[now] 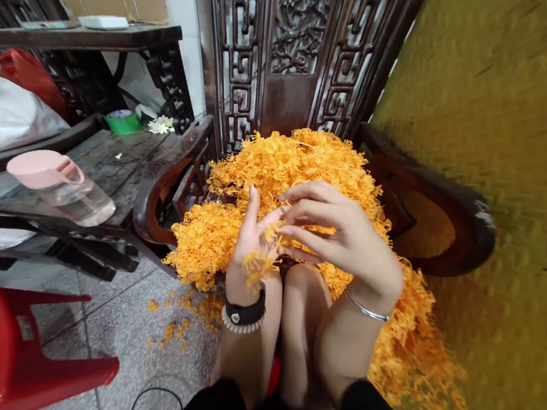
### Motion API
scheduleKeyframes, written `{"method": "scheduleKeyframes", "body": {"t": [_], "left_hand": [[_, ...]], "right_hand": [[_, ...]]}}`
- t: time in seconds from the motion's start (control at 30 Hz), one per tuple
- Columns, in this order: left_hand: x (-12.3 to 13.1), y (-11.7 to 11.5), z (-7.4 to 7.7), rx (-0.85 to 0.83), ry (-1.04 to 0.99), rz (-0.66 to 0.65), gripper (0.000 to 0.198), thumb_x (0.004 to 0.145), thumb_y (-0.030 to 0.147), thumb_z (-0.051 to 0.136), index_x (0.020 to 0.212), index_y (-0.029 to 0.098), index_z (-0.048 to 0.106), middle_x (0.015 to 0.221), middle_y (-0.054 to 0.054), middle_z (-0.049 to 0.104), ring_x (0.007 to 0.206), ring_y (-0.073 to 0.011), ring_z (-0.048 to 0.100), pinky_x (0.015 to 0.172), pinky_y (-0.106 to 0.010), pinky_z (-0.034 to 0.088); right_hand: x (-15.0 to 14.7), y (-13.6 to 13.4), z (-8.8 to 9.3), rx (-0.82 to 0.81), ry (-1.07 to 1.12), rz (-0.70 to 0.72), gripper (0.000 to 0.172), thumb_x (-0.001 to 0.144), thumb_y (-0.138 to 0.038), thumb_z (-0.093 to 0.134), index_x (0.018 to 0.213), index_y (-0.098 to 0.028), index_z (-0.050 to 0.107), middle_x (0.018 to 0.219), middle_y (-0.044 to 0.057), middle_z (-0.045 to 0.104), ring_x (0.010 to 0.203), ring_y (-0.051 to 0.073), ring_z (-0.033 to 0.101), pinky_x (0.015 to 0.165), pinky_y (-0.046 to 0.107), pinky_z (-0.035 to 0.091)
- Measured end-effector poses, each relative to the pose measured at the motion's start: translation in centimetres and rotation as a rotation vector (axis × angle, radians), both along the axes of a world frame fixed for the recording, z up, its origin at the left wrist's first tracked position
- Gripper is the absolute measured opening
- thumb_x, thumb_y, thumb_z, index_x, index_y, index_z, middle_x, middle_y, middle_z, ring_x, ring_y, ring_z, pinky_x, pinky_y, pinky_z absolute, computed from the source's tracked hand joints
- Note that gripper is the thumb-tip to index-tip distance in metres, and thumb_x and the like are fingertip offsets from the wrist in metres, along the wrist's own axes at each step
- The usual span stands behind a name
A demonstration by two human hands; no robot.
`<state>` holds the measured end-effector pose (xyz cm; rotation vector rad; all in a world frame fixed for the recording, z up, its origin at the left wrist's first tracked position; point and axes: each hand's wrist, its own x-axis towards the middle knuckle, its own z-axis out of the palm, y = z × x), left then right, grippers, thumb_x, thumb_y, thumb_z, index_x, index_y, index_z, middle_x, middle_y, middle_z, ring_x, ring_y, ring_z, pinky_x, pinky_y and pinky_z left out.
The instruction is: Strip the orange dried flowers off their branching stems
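A big heap of orange, curly plastic-looking pieces spreads in front of me over a dark wooden chair. Above my knees, my left hand is turned palm up, its thumb raised and its fingers stretched out. A small branching orange sprig, slightly blurred, lies across or hangs just over that palm and wrist. My right hand reaches over from the right with curled fingers, and its fingertips meet at the sprig's upper end. The left fingertips are partly hidden behind the right fingers.
A bottle with a pink lid leans on the dark wooden bench, near a green tape roll. A red plastic stool stands left. Orange bits and a black cable lie on the floor. A chair armrest curves at right.
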<state>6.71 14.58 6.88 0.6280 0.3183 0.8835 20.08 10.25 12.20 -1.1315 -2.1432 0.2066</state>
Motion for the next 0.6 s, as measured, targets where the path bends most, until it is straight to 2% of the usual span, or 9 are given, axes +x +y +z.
{"method": "scheduleKeyframes", "body": {"t": [0.1,0.2,0.3,0.43,0.5,0.6], "left_hand": [[-0.4,-0.5,0.1,-0.013,-0.015,-0.078,0.073,0.079,0.073,0.033,0.128,0.02,0.046,0.109,-0.013,0.064,0.102,-0.0311,0.063,0.077,-0.045,0.056],[-0.9,-0.6,0.1,0.0,-0.018,-0.02,0.07,0.08,0.071,0.034,0.134,0.026,0.039,0.113,-0.012,0.063,0.108,-0.0331,0.059,0.081,-0.051,0.053],[-1.4,-0.6,0.2,0.034,-0.013,-0.003,0.072,0.079,0.072,0.032,0.134,0.026,0.039,0.115,-0.012,0.062,0.113,-0.0346,0.056,0.084,-0.054,0.051],[-2.1,-1.0,0.3,0.174,-0.087,-0.005,0.087,0.07,0.084,0.025,0.122,0.019,0.051,0.112,-0.015,0.063,0.114,-0.038,0.053,0.079,-0.054,0.052],[-2.2,-1.4,0.2,0.287,-0.041,0.053,0.083,0.066,0.083,0.038,0.115,0.017,0.055,0.106,-0.015,0.064,0.109,-0.0364,0.056,0.076,-0.049,0.054],[-2.1,-2.0,-0.2,0.383,0.228,0.298,0.049,0.068,0.055,0.067,0.099,0.019,0.061,0.095,-0.009,0.066,0.097,-0.0257,0.062,0.077,-0.038,0.054]], "right_hand": [[0.0,-0.1,0.1,0.051,0.003,-0.038,0.011,0.083,-0.024,0.059,0.091,-0.018,0.064,0.115,0.008,0.057,0.107,0.02,0.053,0.093,0.036,0.042],[0.0,0.2,-0.1,0.024,-0.019,0.01,0.021,0.082,-0.024,0.06,0.102,-0.018,0.063,0.107,0.007,0.06,0.1,0.018,0.054,0.089,0.033,0.043],[-0.1,0.6,-0.3,0.031,-0.016,0.027,0.014,0.081,-0.022,0.062,0.094,-0.018,0.063,0.094,0.004,0.061,0.09,0.016,0.054,0.082,0.031,0.043],[-1.2,0.9,-0.5,0.159,0.026,-0.049,0.006,0.08,-0.019,0.062,0.085,-0.017,0.059,0.086,0.003,0.059,0.083,0.015,0.052,0.076,0.031,0.042],[-1.7,0.8,-0.4,0.251,0.087,-0.119,0.002,0.081,-0.018,0.058,0.082,-0.017,0.057,0.082,0.002,0.057,0.081,0.015,0.051,0.075,0.031,0.041],[-2.2,0.4,-0.1,0.288,0.147,-0.19,0.005,0.081,-0.018,0.057,0.077,-0.019,0.054,0.08,0.002,0.053,0.08,0.016,0.048,0.076,0.033,0.04]]}}
